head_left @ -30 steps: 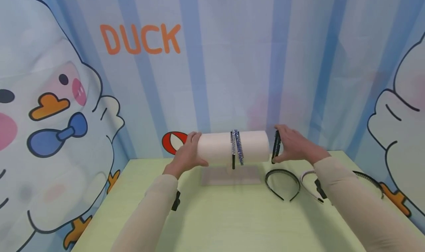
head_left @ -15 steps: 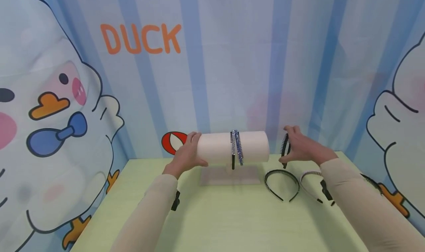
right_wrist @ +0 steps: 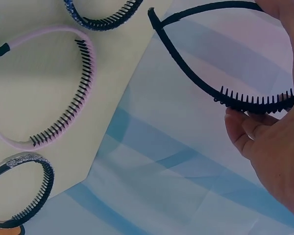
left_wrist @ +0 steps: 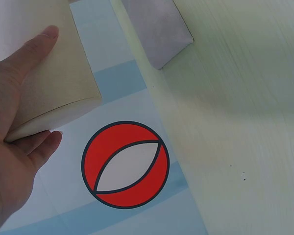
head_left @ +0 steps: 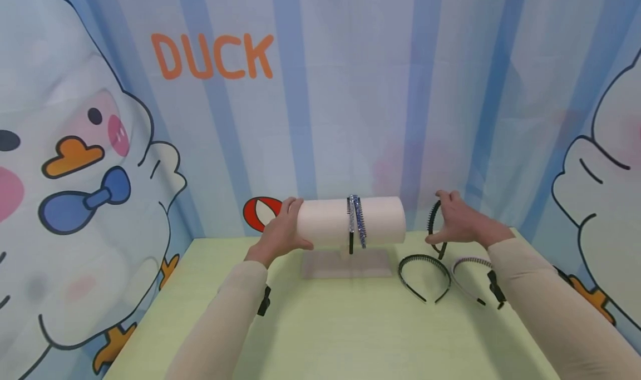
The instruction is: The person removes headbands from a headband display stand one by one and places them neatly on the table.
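Observation:
My left hand [head_left: 280,232] grips the left end of a white padded roll [head_left: 328,221] on a display stand, thumb in front and fingers round the back. A silver glitter headband [head_left: 352,216] and a blue glitter headband [head_left: 360,224] hang side by side on the roll's middle. Right of the stand, in the air, my right hand [head_left: 460,222] holds a black toothed headband [right_wrist: 188,72] between thumb and fingers. In the right wrist view the band's ends meet at upper left, and its teeth point inward. The left wrist view shows my thumb on the roll [left_wrist: 63,78].
On the table [head_left: 350,335], a dark headband [head_left: 424,257] and a pink toothed headband [right_wrist: 91,63] lie at the right. A black headband with silver glitter [right_wrist: 49,171] lies near the right edge, partly behind my sleeve. A striped duck-print cloth [head_left: 350,90] hangs behind.
My right hand has moved right, away from the roll's end, carrying the black headband, which has turned so that its curve shows more. My left hand stays on the roll.

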`<state>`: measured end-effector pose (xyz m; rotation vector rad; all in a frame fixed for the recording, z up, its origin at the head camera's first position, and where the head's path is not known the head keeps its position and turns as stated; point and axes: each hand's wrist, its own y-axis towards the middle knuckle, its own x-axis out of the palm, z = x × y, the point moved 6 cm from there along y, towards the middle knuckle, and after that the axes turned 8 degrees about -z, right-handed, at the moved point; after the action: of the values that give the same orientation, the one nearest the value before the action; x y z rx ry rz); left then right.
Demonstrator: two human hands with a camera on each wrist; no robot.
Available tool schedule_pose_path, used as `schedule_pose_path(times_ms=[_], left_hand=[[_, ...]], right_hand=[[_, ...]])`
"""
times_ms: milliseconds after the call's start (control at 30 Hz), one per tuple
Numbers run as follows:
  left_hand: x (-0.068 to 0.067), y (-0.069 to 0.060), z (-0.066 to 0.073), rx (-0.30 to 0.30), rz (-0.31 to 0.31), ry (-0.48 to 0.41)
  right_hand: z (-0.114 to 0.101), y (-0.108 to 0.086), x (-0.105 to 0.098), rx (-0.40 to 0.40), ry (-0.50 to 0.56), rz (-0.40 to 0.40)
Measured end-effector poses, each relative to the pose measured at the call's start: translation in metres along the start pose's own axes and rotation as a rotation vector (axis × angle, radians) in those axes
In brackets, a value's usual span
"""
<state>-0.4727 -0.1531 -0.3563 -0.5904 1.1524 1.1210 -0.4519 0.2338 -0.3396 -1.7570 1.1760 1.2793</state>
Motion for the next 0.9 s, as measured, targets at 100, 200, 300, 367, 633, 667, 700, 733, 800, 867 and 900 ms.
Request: schedule_pose_path(times_ms=[100, 200, 300, 367, 633, 667, 700, 733, 800, 867, 900], left_hand=[[0.000, 0.000, 0.001, 0.003, -0.002, -0.002], [0.001, 0.000, 0.001, 0.004, -0.009, -0.005], [0.002, 0.000, 0.000, 0.001, -0.012, -0.006], [0.002, 0.000, -0.001, 0.001, -0.008, -0.003], [0.001, -0.001, -0.001, 0.011, -0.001, -0.005], [0.002, -0.001, -0.001, 0.015, -0.001, -0.004], [0.002, -0.001, -0.001, 0.018, 0.000, 0.001], [0.002, 0.000, -0.002, 0.019, -0.001, 0.006], [0.001, 0.001, -0.003, 0.018, -0.001, 0.016], [-0.001, 0.003, -0.005, 0.016, 0.004, 0.029], [-0.002, 0.003, -0.005, 0.014, 0.005, 0.032]], right_hand=[[0.005, -0.002, 0.003, 0.029, 0.000, -0.032], [0.010, -0.004, 0.004, 0.055, -0.024, -0.052], [0.012, -0.008, 0.003, 0.070, -0.047, -0.069], [0.014, -0.011, 0.003, 0.086, -0.058, -0.088], [0.035, -0.032, 0.015, 0.228, -0.073, -0.256], [0.038, -0.035, 0.017, 0.243, -0.073, -0.273], [0.042, -0.039, 0.020, 0.252, -0.079, -0.291], [0.046, -0.043, 0.022, 0.267, -0.081, -0.304], [0.053, -0.050, 0.026, 0.294, -0.081, -0.325], [0.060, -0.057, 0.028, 0.320, -0.087, -0.343], [0.064, -0.060, 0.029, 0.332, -0.088, -0.353]])
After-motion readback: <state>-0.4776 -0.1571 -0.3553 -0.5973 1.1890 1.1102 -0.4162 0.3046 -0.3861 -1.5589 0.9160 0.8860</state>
